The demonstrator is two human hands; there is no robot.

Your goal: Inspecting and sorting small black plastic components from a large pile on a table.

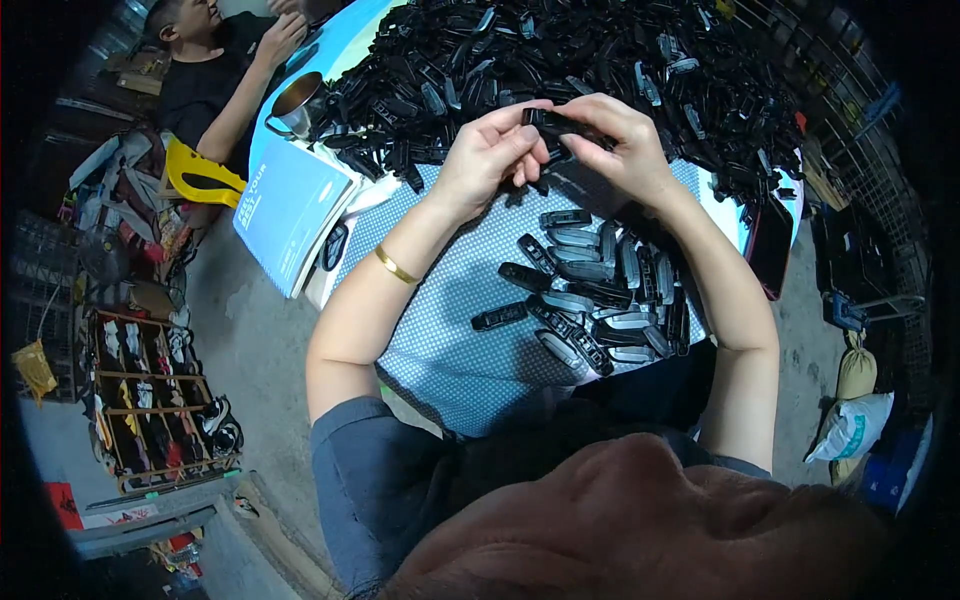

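Observation:
Over the near side of a large heap of small black plastic parts (560,60), my two hands meet. My left hand (485,158) pinches one end of a narrow black plastic part (548,121) between thumb and fingers. The other end is gripped by my right hand (628,150), whose fingers curl over it and hide much of its shape. Below my hands, a loose group of similar elongated parts (600,262) lies on the patterned light cloth (450,345). Some show grey faces; others lie with their hollow, ribbed sides up.
A metal mug (298,105) and a blue book (295,215) sit at the table's left, near a yellow plastic seat (195,175). A dark phone-like slab (769,248) lies at the right edge. Another person (205,95) works at the far left. A shoe rack (155,400) stands left.

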